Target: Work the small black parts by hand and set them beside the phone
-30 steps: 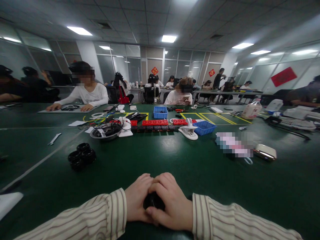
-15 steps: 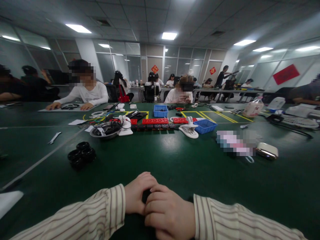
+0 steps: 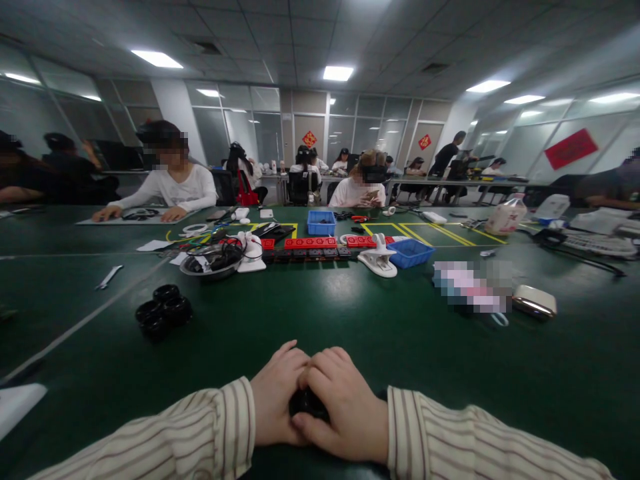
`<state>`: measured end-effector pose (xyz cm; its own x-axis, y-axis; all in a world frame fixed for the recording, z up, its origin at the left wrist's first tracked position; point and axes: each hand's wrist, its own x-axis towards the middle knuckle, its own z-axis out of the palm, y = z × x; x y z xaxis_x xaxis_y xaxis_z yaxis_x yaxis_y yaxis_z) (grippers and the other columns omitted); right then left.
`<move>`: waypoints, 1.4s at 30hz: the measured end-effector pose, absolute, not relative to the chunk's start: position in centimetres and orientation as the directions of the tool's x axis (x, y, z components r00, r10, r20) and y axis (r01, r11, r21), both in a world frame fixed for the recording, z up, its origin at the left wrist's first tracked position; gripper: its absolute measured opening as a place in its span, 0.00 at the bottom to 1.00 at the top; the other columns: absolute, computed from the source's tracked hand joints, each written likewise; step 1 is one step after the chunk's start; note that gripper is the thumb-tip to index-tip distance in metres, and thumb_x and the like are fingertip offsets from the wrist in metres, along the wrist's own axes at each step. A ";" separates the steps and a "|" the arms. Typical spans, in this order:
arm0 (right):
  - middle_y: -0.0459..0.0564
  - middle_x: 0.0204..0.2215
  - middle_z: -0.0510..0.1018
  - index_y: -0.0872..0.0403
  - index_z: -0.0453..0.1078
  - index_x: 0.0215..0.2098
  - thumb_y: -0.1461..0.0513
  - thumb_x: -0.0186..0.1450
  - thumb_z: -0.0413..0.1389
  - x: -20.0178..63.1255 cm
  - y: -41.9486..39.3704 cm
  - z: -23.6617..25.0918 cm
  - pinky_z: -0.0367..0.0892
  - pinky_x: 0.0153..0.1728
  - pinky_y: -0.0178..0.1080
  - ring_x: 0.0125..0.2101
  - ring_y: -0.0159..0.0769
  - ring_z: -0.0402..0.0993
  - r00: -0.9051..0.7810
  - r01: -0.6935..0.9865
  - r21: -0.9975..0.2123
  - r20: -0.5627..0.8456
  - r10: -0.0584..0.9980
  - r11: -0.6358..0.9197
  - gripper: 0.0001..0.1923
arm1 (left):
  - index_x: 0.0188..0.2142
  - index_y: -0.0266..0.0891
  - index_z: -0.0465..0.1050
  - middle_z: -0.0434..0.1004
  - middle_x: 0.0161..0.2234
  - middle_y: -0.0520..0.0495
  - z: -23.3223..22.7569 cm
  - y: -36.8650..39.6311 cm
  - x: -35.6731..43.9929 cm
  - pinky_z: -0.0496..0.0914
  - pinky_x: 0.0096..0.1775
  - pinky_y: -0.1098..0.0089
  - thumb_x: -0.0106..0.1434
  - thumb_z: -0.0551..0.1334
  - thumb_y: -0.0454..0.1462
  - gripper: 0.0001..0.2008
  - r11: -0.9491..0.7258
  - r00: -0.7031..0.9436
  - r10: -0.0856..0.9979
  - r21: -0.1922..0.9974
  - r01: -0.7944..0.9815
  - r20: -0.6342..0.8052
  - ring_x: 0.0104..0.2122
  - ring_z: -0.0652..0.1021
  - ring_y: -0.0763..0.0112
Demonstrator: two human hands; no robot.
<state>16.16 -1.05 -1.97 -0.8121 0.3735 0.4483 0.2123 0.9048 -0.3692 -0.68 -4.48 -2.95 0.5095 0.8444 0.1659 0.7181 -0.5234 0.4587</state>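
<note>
My left hand (image 3: 279, 397) and my right hand (image 3: 345, 407) meet low in the middle of the head view, fingers overlapping at the top. Both are curled around a shiny black rounded object (image 3: 307, 404), most of it hidden by my palms and fingers; its exact kind cannot be made out. My right thumb lies across its near side. To the left, several glossy black round pieces (image 3: 163, 312) of similar colour stand in a tight cluster on the green table (image 3: 240, 320).
Farther back are a bowl of cables (image 3: 213, 265), red power strips (image 3: 310, 243), a white clip base (image 3: 379, 260) and a blue bin (image 3: 411, 252). A wrench (image 3: 109, 277) lies left, a gold-edged case (image 3: 534, 302) right. People sit across the table.
My right hand has turned and risen, its thumb now showing across the near side. More of the black object shows between my hands. My left hand has shifted slightly.
</note>
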 end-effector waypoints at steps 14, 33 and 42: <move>0.47 0.33 0.72 0.56 0.61 0.35 0.61 0.55 0.44 15.9 -0.7 -2.7 0.53 0.53 0.39 0.41 0.33 0.63 -0.783 -0.325 -0.136 0.593 -0.185 0.936 0.11 | 0.37 0.39 0.70 0.65 0.36 0.48 -3.6 -2.6 -2.0 0.64 0.46 0.58 0.39 0.67 0.50 0.27 -0.623 0.663 0.736 0.518 0.586 0.137 0.37 0.68 0.62; 0.50 0.32 0.67 0.57 0.64 0.33 0.59 0.60 0.43 16.2 -1.0 -1.8 0.55 0.37 0.39 0.34 0.33 0.60 -0.798 0.010 -0.335 0.565 0.210 0.942 0.12 | 0.39 0.38 0.66 0.65 0.39 0.46 -3.3 -4.0 -1.0 0.60 0.52 0.55 0.40 0.69 0.43 0.26 -0.486 0.525 0.845 0.559 0.672 0.102 0.41 0.67 0.60; 0.48 0.29 0.70 0.55 0.60 0.34 0.63 0.54 0.41 15.9 -0.8 -2.5 0.57 0.46 0.41 0.36 0.32 0.64 -0.768 -0.271 -0.208 0.636 -0.080 0.940 0.11 | 0.43 0.39 0.66 0.68 0.39 0.47 -3.2 -3.4 -1.0 0.61 0.50 0.58 0.36 0.69 0.45 0.33 -0.579 0.607 0.778 0.556 0.596 0.161 0.39 0.69 0.59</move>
<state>15.90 -0.77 -2.46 -0.7677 -0.0803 0.6358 -0.2708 0.9398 -0.2082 -1.00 -3.43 -3.17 0.6068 0.7784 0.1607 0.5962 -0.5795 0.5557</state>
